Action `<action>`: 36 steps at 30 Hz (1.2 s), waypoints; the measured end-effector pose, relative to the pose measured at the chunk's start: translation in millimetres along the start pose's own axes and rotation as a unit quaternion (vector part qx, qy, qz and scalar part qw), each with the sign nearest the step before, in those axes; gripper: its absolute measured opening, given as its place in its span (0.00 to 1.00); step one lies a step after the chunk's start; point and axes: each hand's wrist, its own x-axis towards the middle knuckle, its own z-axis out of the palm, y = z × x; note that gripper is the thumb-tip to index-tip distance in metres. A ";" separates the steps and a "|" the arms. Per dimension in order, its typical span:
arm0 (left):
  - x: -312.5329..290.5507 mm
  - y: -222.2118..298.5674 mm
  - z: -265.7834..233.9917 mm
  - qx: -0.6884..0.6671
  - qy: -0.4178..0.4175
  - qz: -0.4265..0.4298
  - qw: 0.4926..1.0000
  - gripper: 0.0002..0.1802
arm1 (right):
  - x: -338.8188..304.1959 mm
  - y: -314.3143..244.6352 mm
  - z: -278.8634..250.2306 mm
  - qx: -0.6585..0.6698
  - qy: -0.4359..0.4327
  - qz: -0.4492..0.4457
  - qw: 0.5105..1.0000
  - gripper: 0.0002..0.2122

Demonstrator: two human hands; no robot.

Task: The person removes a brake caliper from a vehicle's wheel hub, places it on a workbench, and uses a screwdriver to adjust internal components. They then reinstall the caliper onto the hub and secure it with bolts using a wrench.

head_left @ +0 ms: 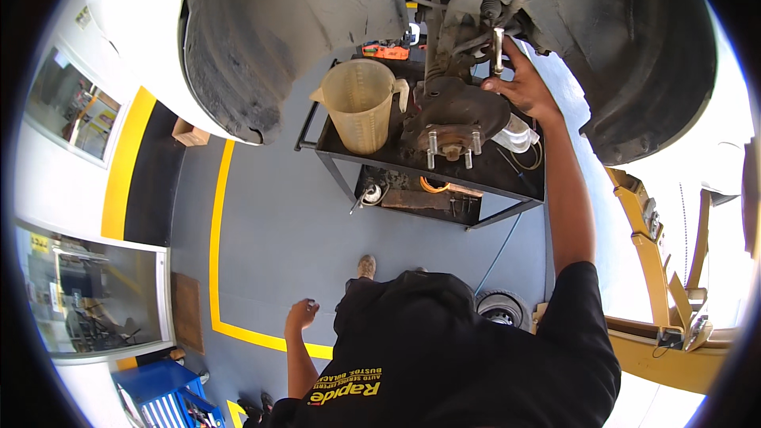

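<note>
My right arm reaches up into a wheel well. There my right hand [523, 91] is closed around a short, shiny metal tool [498, 49], which looks like a wrench and stands nearly upright among the suspension parts. Its fingers are partly hidden behind the tool, with the thumb near the lower end. Just below and to the left is a dark, rusty wheel hub [453, 123] with several bare studs facing me. My left hand [302, 314] hangs low at my left side, fingers curled. Something small and dark shows at its fingertips, too small to name.
A black metal cart [499, 182] stands under the hub, carrying a translucent measuring jug [357, 115] and an orange tool [386, 50]. Dark fender liners [238, 47] curve overhead. A yellow lift arm [642, 222] is at the right, a blue cabinet [162, 380] at the lower left.
</note>
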 end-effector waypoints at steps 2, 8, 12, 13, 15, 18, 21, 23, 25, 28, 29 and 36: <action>-1.9 -48.1 41.1 -0.038 -0.035 0.028 0.998 0.23 | -1.3 -11.4 2.3 0.009 0.006 0.004 1.000 0.51; -18.4 -101.0 86.0 -0.211 -0.088 -0.070 0.971 0.21 | -4.0 -44.8 5.5 -0.154 0.076 -0.068 0.983 0.50; -8.3 -110.0 70.3 -0.215 -0.093 -0.080 0.969 0.20 | -10.1 -81.7 24.9 -0.276 0.106 -0.064 0.953 0.45; 1.4 -121.6 68.0 -0.235 -0.083 -0.087 0.965 0.20 | -12.6 -90.7 29.9 -0.276 0.102 -0.039 0.955 0.45; 34.8 -138.4 60.5 -0.272 -0.065 -0.093 0.956 0.20 | -19.5 -91.0 35.4 -0.295 0.132 -0.047 0.945 0.43; 74.8 -136.3 37.9 -0.247 -0.019 -0.053 0.967 0.21 | -24.7 -87.7 47.0 -0.319 0.159 -0.051 0.933 0.39; 111.9 -128.3 12.9 -0.238 -0.014 -0.015 0.971 0.21 | -29.1 -96.8 58.1 -0.320 0.190 -0.040 0.927 0.34; 127.4 -127.9 3.5 -0.215 -0.033 0.007 0.976 0.21 | -25.4 -103.2 63.9 -0.338 0.214 -0.023 0.916 0.31; 147.4 -124.8 -14.4 -0.171 -0.051 0.039 0.983 0.21 | -19.9 -97.1 54.5 -0.303 0.217 -0.008 0.928 0.28; 160.8 -116.4 -43.4 -0.108 -0.061 0.071 0.990 0.21 | -20.1 -104.4 40.3 -0.307 0.217 0.014 0.926 0.23; 168.0 -113.9 -54.4 -0.131 -0.059 0.069 0.987 0.21 | -19.6 -97.5 36.3 -0.282 0.238 0.011 0.929 0.22; 180.7 -127.3 -79.5 -0.167 -0.033 0.040 0.985 0.22 | -11.7 -65.7 -3.2 -0.307 0.229 0.013 0.924 0.20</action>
